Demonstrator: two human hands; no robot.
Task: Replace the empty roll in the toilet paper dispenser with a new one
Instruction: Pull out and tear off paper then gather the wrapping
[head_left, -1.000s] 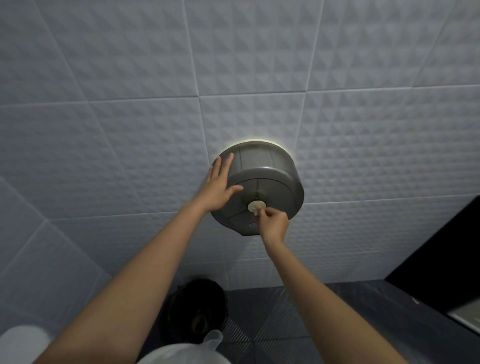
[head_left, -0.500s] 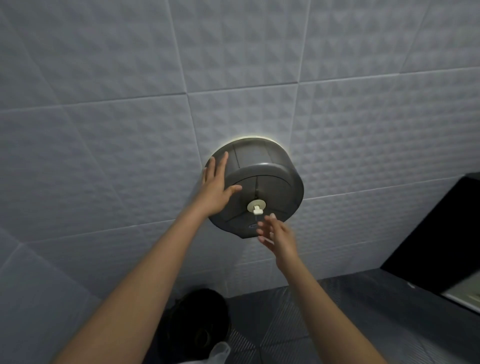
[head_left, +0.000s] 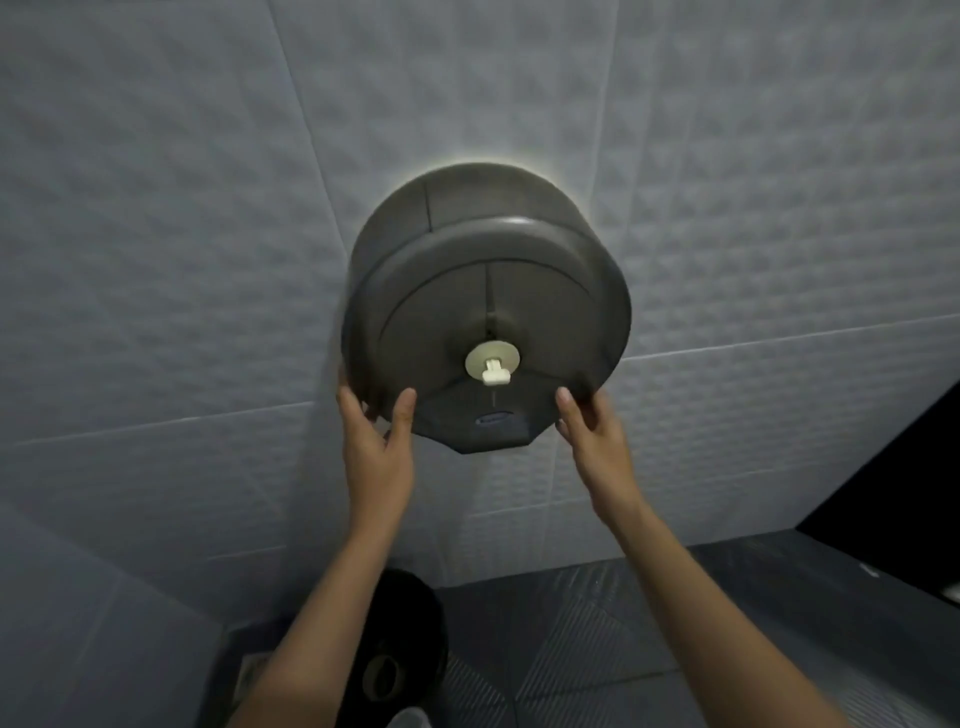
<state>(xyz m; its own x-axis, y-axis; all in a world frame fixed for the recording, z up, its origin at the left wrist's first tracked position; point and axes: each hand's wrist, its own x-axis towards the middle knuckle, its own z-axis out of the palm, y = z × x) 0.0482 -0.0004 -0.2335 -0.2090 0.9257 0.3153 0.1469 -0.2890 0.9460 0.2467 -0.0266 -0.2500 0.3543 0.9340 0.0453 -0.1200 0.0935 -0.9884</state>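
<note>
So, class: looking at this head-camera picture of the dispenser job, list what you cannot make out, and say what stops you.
- Roll inside the dispenser: hidden by its opaque closed cover, head view.
- Label on the cover's lower panel: too small and blurred to read.
- Left hand fingertips: tucked behind the dispenser's edge.
- Dark round object on the floor: dim and partly behind the left forearm, so unidentifiable.
- Right hand grip: contact blurred.

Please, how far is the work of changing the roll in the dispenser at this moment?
Early stage. Done: nothing visible inside; the grey dispenser is closed, with the pale key sitting in its lock. In hand: the left hand and right hand grip the lower edges of the cover, apparently to open it. Left: open the cover, remove the empty roll, fit a new one, which is not clearly in view.
</note>
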